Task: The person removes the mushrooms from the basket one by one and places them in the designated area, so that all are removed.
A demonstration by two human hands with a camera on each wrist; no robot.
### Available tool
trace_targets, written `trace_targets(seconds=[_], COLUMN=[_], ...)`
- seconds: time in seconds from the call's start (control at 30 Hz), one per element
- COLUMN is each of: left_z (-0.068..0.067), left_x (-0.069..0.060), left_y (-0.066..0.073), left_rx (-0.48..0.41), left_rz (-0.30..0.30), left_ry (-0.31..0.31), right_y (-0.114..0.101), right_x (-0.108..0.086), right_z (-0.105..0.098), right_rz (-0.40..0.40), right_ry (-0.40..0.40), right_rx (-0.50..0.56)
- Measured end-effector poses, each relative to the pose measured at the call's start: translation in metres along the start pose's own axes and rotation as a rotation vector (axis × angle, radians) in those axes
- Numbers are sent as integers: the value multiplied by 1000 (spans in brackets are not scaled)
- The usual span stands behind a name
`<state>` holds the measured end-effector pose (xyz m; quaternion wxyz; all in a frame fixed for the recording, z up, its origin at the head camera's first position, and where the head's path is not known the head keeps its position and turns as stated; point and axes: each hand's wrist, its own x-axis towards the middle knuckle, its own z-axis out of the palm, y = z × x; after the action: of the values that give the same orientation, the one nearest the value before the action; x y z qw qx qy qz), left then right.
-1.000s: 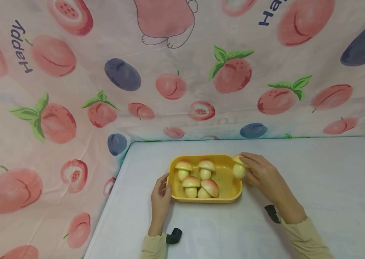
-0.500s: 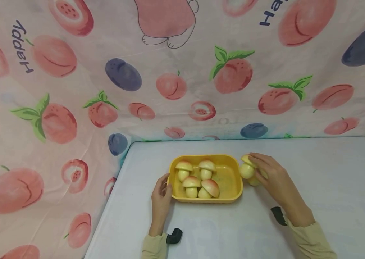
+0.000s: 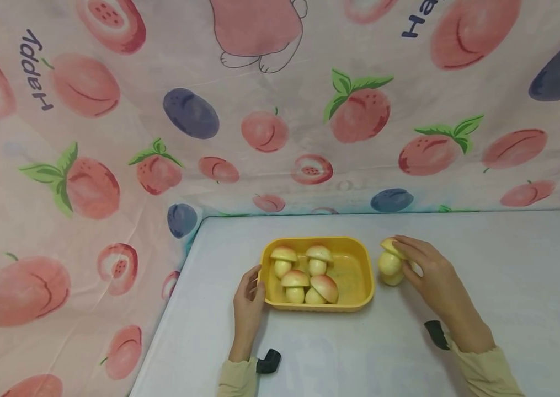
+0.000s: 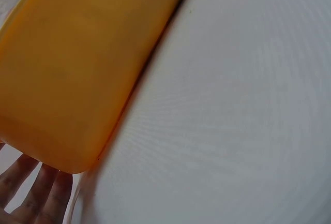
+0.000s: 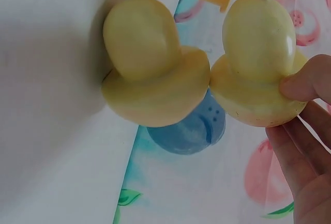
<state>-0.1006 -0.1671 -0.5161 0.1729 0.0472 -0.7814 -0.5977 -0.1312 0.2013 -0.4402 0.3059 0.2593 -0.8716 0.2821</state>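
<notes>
Four toy mushrooms with reddish-yellow caps, one of them point(image 3: 294, 279), lie in a yellow tray point(image 3: 354, 304). The left hand point(image 3: 249, 303) touches the tray's left end; in the left wrist view its fingers point(image 4: 39, 188) lie against the tray's end wall point(image 4: 77, 79). Right of the tray, the right hand point(image 3: 441, 281) pinches a mushroom point(image 3: 390, 263) by its cap. In the right wrist view, thumb and fingers point(image 5: 310, 141) hold this mushroom point(image 5: 258, 38) beside another mushroom point(image 5: 142, 38) that rests on the white surface.
The white tabletop point(image 3: 339, 353) extends around the tray. A fruit-print cloth point(image 3: 280, 110) hangs behind and to the left. A black piece point(image 3: 268, 361) is at the left wrist, another point(image 3: 437, 334) at the right.
The right hand has moved right with its mushroom, from over the tray's right end to beyond the rim, by the other mushroom outside. The left hand and tray have stayed in place.
</notes>
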Motion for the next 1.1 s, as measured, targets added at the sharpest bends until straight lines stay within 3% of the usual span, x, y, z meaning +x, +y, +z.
trace_targets(seconds=[0.4, 0.7, 1.1], left_z=[0, 0, 0], left_x=[-1, 1, 1], left_y=[2, 0, 1], left_rx=[-9, 10, 11], left_rz=[16, -29, -36], left_ry=[9, -8, -9], right_y=[5, 7, 14], right_x=[-6, -12, -19], right_z=[-6, -13, -16], right_rz=[29, 60, 67], right_ry=[12, 8, 11], right_rx=[-3, -25, -33])
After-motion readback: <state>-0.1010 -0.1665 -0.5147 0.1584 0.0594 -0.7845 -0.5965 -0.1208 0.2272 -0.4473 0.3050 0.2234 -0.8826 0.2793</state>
